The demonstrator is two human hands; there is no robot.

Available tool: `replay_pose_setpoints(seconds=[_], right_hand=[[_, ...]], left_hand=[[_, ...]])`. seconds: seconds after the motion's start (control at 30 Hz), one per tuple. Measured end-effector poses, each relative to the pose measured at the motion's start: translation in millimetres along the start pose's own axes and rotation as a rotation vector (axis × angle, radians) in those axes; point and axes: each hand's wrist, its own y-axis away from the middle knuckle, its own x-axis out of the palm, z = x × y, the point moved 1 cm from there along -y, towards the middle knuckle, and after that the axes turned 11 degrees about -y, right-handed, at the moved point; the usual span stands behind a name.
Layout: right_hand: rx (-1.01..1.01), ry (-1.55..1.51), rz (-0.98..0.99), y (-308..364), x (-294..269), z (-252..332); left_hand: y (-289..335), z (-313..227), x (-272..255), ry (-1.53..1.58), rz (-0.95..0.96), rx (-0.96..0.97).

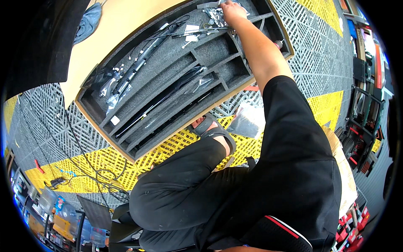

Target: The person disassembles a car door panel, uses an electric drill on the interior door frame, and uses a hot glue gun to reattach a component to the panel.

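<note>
A crinkled clear plastic bag [216, 16] of small parts lies in the far compartment of the grey foam-lined tray [210, 50]. The right hand [231, 10] rests on it, fingers curled over its top edge; how tightly they close I cannot tell. Long black rods [161, 98] fill nearer slots. The left hand is out of sight.

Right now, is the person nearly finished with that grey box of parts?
Hard to say. Already lying in the grey foam tray: long black rods and small clear bags. In hand: one hand reaches the shiny bags at the far corner; its grip is unclear. Left: some middle slots look empty.
</note>
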Motion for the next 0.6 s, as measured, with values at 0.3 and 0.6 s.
replay_pose_setpoints(seconds=[0.3,0.6], right_hand=[[0.229,-0.553,0.046,-12.5,6.8,-5.5],[0.470,-1.260,0.036,-25.4,-41.0,-8.5]], left_hand=[[-4.8,2.2,4.8,0.003,0.019,-0.005],[-11.1,4.5,14.0,0.010,0.041,-0.012]])
